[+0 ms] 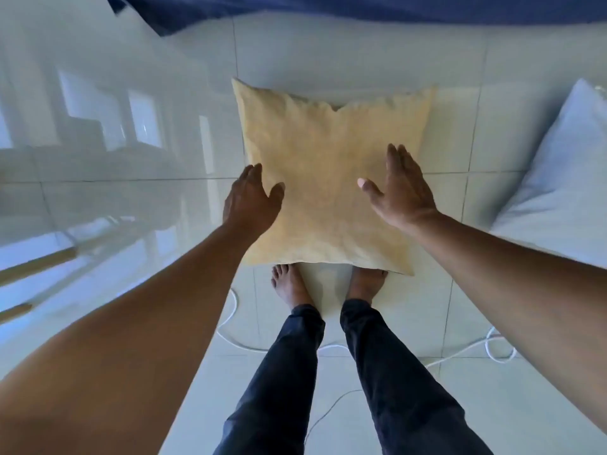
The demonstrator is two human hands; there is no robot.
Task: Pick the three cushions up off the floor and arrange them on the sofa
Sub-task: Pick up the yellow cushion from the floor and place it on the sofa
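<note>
— Left hand is spreading wide over the left edge of the yellow cushion, thumb on top, fingers reaching around the side. Nothing is gripped yet, as far as I can tell.

— And the right hand?

— Also spread wide and flat, hovering over the right half of the same cushion, holding nothing. I cannot tell whether the palm is touching the fabric.

— Where is the cushion lying?

— Flat on the tiled floor, its near edge covering the toes of the person's bare feet. A white cushion is lying just to the right, also on the floor, cut off by the frame edge.

— So how far along are we looking?

— Early, I am judging. Two cushions are showing on the floor, neither lifted. A third is not showing anywhere, so I cannot say whether it is placed or waiting out of view. Dark blue fabric is running along the top; it may be the sofa's edge, but I am not sure. All the arranging seems to be remaining.

— Anything else underfoot?

— A white cable is trailing behind the feet.

— Any labels or writing?

— None is showing; both cushions are looking plain, with no tag or print.
</note>
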